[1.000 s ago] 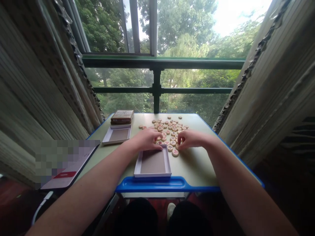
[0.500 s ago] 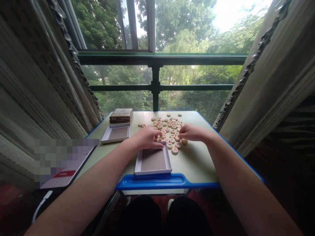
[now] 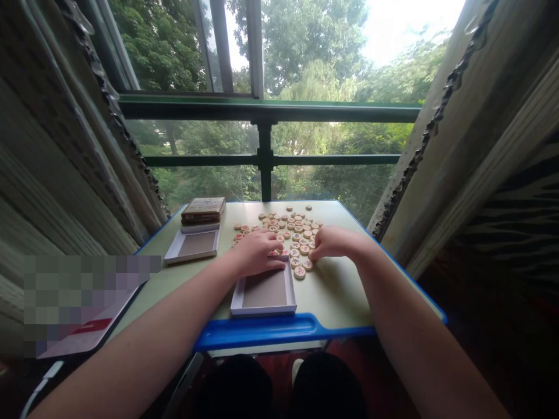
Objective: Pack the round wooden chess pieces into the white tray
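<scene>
Several round wooden game pieces (image 3: 293,224) with red and dark marks lie scattered on a small pale table (image 3: 340,291). My left hand (image 3: 255,251) rests palm down on the near left pieces, fingers curled, just beyond an empty white box tray (image 3: 264,293). My right hand (image 3: 332,242) sits at the right side of the pile, fingers bent inward on pieces there. Whether either hand holds a piece is hidden under the fingers.
A second shallow white tray (image 3: 193,245) lies at the left, with a stacked brown box (image 3: 203,209) behind it. The table has a blue front rim (image 3: 262,330). A window railing (image 3: 265,158) stands beyond; curtains hang on both sides.
The view shifted a little to the right. My right hand drew back toward the near right pieces, and my left hand stayed on the pieces by the tray.
</scene>
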A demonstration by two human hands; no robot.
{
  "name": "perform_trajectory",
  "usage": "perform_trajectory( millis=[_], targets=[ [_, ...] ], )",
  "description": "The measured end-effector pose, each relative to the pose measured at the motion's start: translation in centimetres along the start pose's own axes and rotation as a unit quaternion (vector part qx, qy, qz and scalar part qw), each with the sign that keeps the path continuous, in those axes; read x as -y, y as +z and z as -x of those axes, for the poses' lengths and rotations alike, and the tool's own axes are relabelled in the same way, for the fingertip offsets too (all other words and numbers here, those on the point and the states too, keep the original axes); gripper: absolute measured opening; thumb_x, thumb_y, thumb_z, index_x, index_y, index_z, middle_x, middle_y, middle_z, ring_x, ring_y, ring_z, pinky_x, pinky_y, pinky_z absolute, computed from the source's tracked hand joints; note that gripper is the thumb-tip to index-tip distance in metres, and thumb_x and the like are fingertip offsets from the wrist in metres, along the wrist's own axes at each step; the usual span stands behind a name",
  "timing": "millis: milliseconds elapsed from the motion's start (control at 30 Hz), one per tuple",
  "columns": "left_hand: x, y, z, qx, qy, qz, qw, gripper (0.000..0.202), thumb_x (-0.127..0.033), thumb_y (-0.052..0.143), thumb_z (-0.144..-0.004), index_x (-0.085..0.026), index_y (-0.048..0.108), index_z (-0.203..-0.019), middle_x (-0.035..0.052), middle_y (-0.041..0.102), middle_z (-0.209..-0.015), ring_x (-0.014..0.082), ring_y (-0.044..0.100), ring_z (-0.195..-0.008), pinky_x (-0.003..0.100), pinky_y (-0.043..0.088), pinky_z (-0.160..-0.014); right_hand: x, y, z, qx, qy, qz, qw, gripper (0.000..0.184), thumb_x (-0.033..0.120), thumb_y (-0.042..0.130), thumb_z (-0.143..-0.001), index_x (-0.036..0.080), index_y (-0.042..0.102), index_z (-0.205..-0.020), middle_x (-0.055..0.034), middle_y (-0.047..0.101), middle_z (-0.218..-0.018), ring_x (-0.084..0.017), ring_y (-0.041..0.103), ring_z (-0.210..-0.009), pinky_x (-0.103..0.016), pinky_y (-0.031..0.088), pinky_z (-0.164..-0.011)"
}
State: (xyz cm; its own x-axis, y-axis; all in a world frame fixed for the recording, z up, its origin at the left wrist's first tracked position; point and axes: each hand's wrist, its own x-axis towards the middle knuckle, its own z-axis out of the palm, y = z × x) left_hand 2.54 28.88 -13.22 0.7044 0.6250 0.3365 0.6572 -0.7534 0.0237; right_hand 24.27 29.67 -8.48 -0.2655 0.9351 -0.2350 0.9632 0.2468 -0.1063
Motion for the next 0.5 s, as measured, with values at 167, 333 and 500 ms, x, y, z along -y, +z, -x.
perform_trajectory(
  millis=[167,333,500],
  targets=[
    [-0.4,0.2,-0.2,-0.015,0.007,0.009,1.000,0.025,-0.041,0.060,-0.076,-0.019,0.066,-0.088,0.0065,0.062,-0.085,0.0204,0.054,-0.083,0.030,0.042,-0.073,-0.5,-0.5,0.1,0.026,-0.037,-0.067,0.997,0.020,0.036,0.063,-0.060,0.017,0.067,-0.063,-0.0013,0.059,-0.060,-0.014,0.050,-0.057,-0.024,0.034,-0.048],
    [-1.3,-0.7,-0.6,-0.039,0.012,0.034,0.999,0.018,-0.027,0.051,-0.081,-0.020,0.068,-0.082,0.0062,0.063,-0.083,0.0186,0.054,-0.081,0.029,0.042,-0.073,-1.0,-0.4,-0.1,0.021,-0.046,-0.087,0.995,0.014,0.028,0.059,-0.063,0.016,0.064,-0.058,-0.0011,0.056,-0.055,-0.012,0.048,-0.054,-0.023,0.035,-0.048],
    [-3.3,-1.5,-3.4,-0.023,-0.013,0.037,0.999,0.022,-0.023,0.047,-0.080,-0.020,0.068,-0.073,0.0047,0.065,-0.076,0.0174,0.056,-0.073,0.026,0.041,-0.065,-1.3,-0.2,0.3,0.024,-0.059,-0.103,0.993,0.014,0.028,0.058,-0.065,0.016,0.064,-0.062,-0.0009,0.057,-0.058,-0.011,0.047,-0.055,-0.021,0.034,-0.048]
  ],
)
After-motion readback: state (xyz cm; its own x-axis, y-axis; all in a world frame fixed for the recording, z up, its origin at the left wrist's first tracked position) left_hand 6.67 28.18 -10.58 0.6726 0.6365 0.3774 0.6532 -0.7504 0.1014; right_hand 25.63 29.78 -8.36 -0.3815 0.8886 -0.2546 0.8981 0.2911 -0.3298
